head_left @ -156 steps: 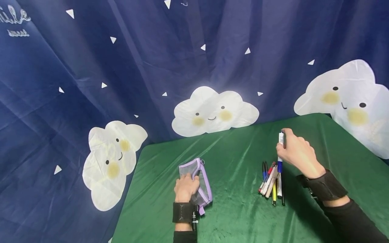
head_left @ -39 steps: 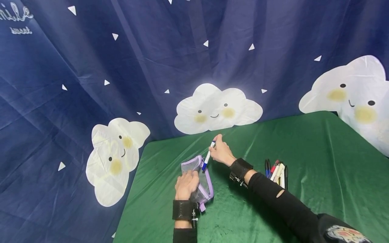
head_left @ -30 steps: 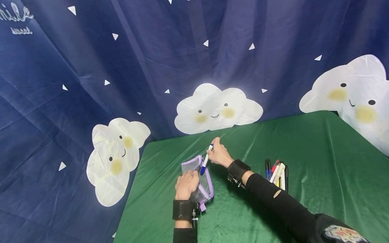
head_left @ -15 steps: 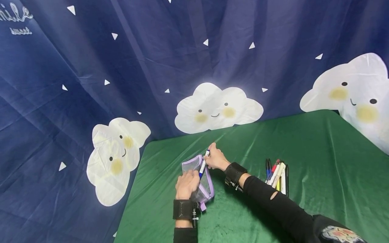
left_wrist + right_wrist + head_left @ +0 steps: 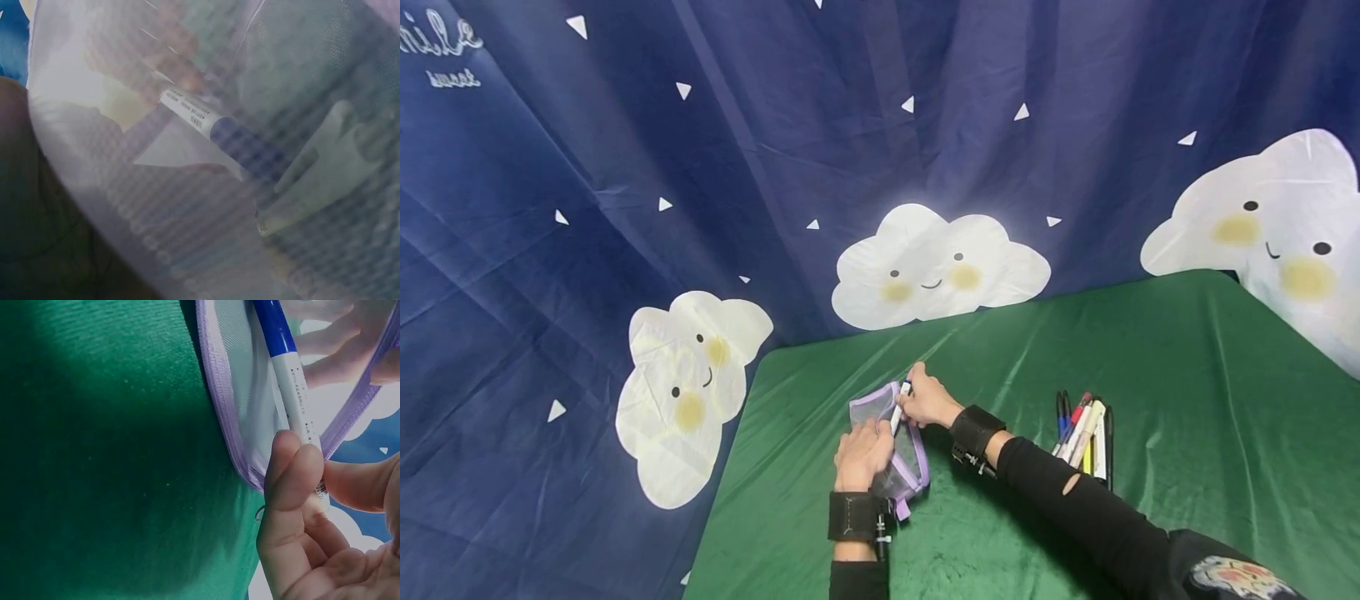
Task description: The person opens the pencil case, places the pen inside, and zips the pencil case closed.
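In the right wrist view, my right hand [image 5: 312,531] pinches a white marker [image 5: 297,394] with a blue cap between thumb and fingers. The capped end points down into the unzipped mouth of a clear mesh pencil case [image 5: 913,454] with purple trim. My left hand [image 5: 863,457] grips the case's left edge, its thumb by the purple rim and its fingers seen through the mesh in the right wrist view. Through the mesh, the left wrist view shows the marker's blue cap [image 5: 247,147] inside.
Several pens and markers [image 5: 1086,433] lie in a bunch on the green tablecloth [image 5: 1000,533], right of the case. Behind the table hangs a dark blue curtain [image 5: 790,108] printed with clouds.
My right hand has carried the marker leftward from the pen bunch to the case, then lowered it cap first into the mouth. The left hand has stayed on the case.
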Demonstrator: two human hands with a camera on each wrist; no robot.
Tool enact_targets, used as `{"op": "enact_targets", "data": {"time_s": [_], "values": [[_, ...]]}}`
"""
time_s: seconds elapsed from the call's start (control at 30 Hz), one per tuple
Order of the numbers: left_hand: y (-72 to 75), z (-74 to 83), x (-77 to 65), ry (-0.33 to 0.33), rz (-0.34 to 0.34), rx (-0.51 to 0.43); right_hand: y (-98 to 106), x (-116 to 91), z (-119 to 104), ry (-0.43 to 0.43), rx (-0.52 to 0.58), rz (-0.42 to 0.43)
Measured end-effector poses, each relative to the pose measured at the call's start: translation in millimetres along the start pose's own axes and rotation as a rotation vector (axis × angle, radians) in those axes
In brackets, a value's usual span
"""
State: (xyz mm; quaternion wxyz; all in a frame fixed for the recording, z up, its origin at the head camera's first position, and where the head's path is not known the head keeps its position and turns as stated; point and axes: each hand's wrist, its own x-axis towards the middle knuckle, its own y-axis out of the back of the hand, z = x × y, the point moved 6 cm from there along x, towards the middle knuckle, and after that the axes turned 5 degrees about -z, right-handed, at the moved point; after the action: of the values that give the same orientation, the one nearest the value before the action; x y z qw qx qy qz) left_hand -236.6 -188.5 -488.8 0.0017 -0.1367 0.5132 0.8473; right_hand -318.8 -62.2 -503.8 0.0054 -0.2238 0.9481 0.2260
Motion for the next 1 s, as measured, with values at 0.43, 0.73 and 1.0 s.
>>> {"op": "enact_targets", "data": {"time_s": [0.43,0.73,1.0], "values": [[0.4,0.4,0.5,-0.034,0.017,-0.008,-10.6,-5.4,4.0,0.003,0.085,-0.019],[-0.9,-1.9,0.8,-0.029,0.024,-0.018,-15.1,-9.7,7.9,0.024,0.059,-0.014],[-0.4,-1.2,1.6,-0.033,0.037,-0.016,-17.8,-11.5,5.8,0.037,0.024,-0.033]]}}
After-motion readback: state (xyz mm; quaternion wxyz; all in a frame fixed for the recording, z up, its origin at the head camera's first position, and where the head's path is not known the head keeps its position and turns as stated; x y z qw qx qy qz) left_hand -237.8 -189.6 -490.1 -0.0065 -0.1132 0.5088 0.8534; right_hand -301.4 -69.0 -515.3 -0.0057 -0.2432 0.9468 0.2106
